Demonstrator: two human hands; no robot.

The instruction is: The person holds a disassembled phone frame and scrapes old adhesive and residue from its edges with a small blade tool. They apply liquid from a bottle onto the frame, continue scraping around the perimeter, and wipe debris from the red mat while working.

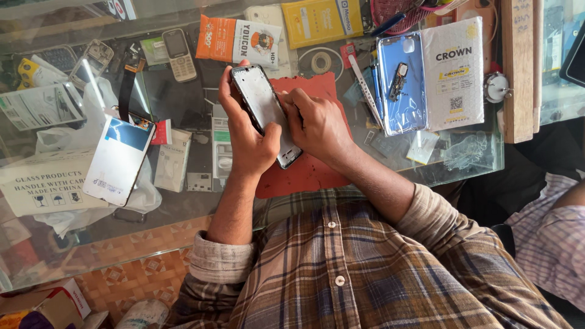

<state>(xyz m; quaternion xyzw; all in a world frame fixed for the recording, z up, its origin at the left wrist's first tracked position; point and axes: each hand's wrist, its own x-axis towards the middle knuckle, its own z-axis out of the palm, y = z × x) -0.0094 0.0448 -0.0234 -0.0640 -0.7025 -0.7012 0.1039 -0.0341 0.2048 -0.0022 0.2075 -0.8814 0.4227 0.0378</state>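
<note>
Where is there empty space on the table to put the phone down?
The red mat is bare below the phone frame, by the table's near edge. A clear glass strip lies under the white packet. Everywhere else is crowded, especially the left side around the white box.

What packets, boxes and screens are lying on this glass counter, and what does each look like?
Orange and white packet: flat, top centre.
Yellow packet: flat, at the top edge.
White packet: tall rectangle, right, beside a blue phone cover.
White box: left, cardboard.
White and blue box: slim, resting on that box.
Keypad phone: pale, small dark screen, top left.
Phone frame: held in left hand and right hand.
</note>
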